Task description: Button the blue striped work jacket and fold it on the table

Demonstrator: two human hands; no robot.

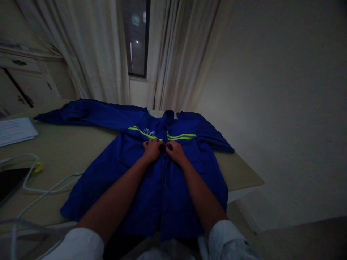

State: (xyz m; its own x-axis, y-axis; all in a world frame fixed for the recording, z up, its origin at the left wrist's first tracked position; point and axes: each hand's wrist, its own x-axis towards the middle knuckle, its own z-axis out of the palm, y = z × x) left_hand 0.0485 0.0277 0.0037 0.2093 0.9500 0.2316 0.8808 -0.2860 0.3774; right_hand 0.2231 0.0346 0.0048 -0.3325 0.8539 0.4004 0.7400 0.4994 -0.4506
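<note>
A blue work jacket [108,159] with yellow-green stripes across the chest is spread front side up on the table [62,151], its sleeves out to both sides. White lettering marks the chest on the left. My left hand [152,148] is closed on one front edge of the jacket, just below the stripe. Opposite it, my right hand [175,150] pinches the other front edge. The fingertips of both hands almost meet at the centre opening. Whatever small fastener lies between them is too dark to make out. Below my hands the front edges lie slightly apart.
Papers [17,130] lie at the table's left, with a dark tablet-like device [12,182] and white cables [51,190] nearer me. Behind the table hang curtains [94,54] beside a narrow window [135,39]. A plain wall [284,108] stands to the right.
</note>
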